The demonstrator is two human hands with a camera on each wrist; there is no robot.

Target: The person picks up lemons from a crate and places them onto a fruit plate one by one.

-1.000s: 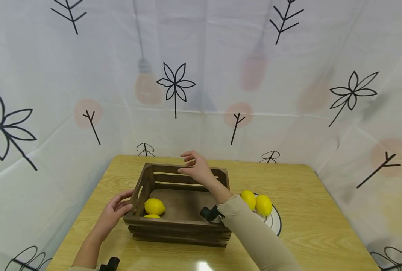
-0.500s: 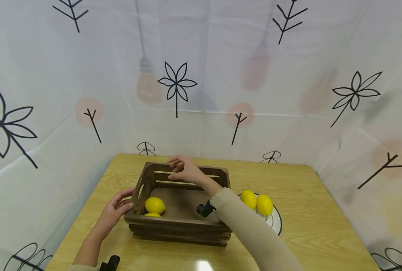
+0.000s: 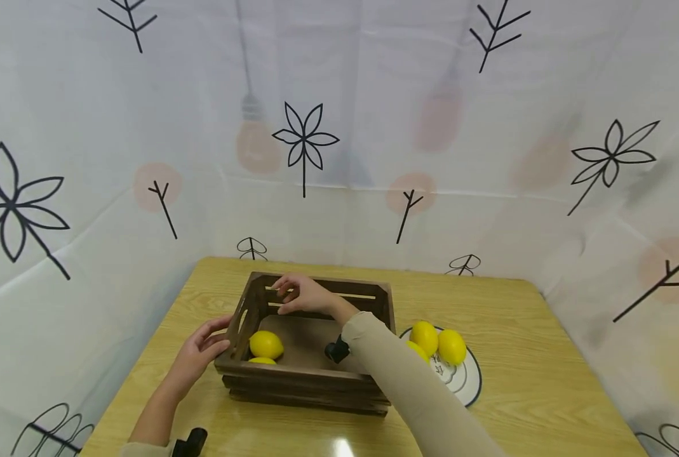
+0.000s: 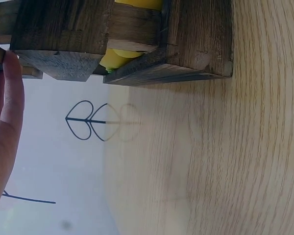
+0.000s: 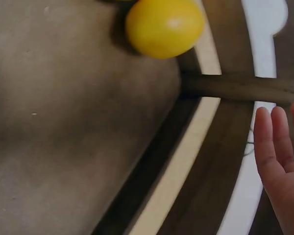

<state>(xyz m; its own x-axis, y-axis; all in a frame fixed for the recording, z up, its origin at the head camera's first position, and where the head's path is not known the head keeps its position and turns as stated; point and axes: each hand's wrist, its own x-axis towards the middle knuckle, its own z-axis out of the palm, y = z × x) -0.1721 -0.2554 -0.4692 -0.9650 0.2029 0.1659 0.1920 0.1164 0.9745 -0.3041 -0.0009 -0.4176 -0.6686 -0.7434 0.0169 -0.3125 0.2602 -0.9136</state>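
Note:
A dark brown wooden crate (image 3: 307, 388) stands on the table with a yellow lemon (image 3: 266, 344) at its left end. Part of a second lemon (image 3: 262, 360) shows behind the front wall. My left hand (image 3: 201, 348) rests its extended fingers (image 4: 13, 90) against the crate's left end. Above the crate's rear left part hovers my right hand (image 3: 306, 296), fingers loosely bent, with nothing in its grasp. The right wrist view shows those fingers (image 5: 265, 139) beside the slatted wall, apart from the lemon (image 5: 165, 27).
Right of the crate, a white plate (image 3: 473, 382) with a dark rim bears several lemons (image 3: 451, 347), one partly hidden by my right sleeve (image 3: 408, 381). Patterned white cloth (image 3: 339, 216) hangs behind the wooden table (image 3: 533, 381).
My right hand has moved left and lower over the crate, toward the lemons' end. The sleeve's shift uncovers more of the plate and another lemon. My left hand stays at the crate's end.

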